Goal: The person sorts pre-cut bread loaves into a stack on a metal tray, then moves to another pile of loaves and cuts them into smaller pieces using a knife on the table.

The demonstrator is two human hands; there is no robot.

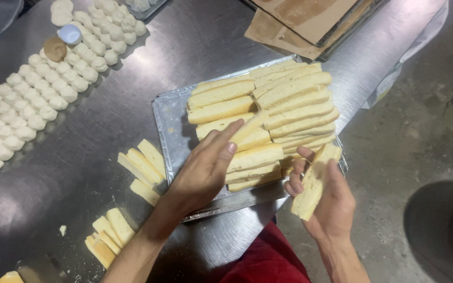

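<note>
Bread slice (314,183) sat in the right hand (331,207), fingers curled round it, its long axis running from the palm up toward the tray (166,112). Left hand (205,167) lay with fingers loosely spread over the stacked slices (289,105), touching one, gripping none. Dough balls (38,94) lined the table (200,42).

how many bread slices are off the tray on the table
About 10: five or six slices beside the tray, four or so near the table edge; stacked ones may hide more.
</note>
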